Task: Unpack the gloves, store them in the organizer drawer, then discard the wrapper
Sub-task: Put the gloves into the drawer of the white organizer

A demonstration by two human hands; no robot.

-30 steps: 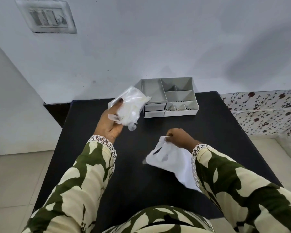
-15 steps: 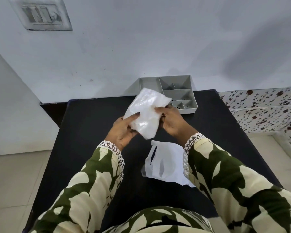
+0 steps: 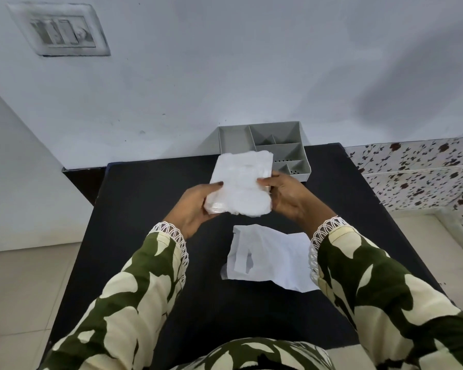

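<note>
A flat stack of thin translucent white gloves [image 3: 241,182] is held above the black table, in front of the grey organizer [image 3: 278,145]. My left hand [image 3: 195,209] grips its lower left edge, thumb on top. My right hand [image 3: 286,193] grips its right edge. The stack hides the organizer's front left part, so the drawer fronts cannot be seen. The white wrapper [image 3: 270,257] lies crumpled and open on the table near me, below my right wrist.
The black table [image 3: 145,209] stands against a pale wall, with the organizer at its far edge. A switch plate [image 3: 59,30] is on the wall at upper left. Tiled floor shows left and right, and a speckled tiled ledge [image 3: 417,172] at right.
My right hand let go of the wrapper, which now lies on the table, and rose to take the gloves' right edge. Both hands have turned the stack flat and squarer.
</note>
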